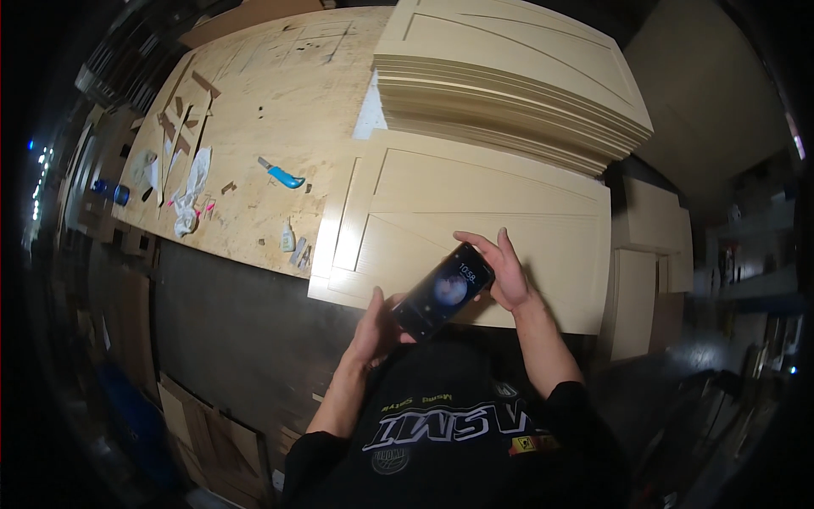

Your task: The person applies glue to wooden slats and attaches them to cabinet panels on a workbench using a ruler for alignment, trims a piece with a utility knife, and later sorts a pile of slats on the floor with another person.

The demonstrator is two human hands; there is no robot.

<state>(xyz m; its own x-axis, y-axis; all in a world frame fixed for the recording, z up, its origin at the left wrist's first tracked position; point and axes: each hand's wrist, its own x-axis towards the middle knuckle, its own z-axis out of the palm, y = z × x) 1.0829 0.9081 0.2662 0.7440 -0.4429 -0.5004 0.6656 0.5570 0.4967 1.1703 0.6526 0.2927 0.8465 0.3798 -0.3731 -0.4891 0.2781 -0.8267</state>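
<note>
A dark smartphone [444, 290] is held aslant in front of my body, its screen lit with a round bluish picture. My left hand [374, 329] supports its lower left end, fingers partly hidden beneath and thumb raised beside it. At the upper right end, my right hand [509, 276] holds the phone's edge, with some fingers reaching past the corner. Under the phone and the right hand lies a cream panel [483, 191] with grooved diagonal lines.
Beyond it rises a stack of similar panels [509, 102]. On the plywood table [280, 93] to the left lie a blue-handled utility knife [284, 176], a small white bottle [287, 236], crumpled plastic [195, 191] and wood strips [180, 127]. Boxes [649, 212] stand at the right.
</note>
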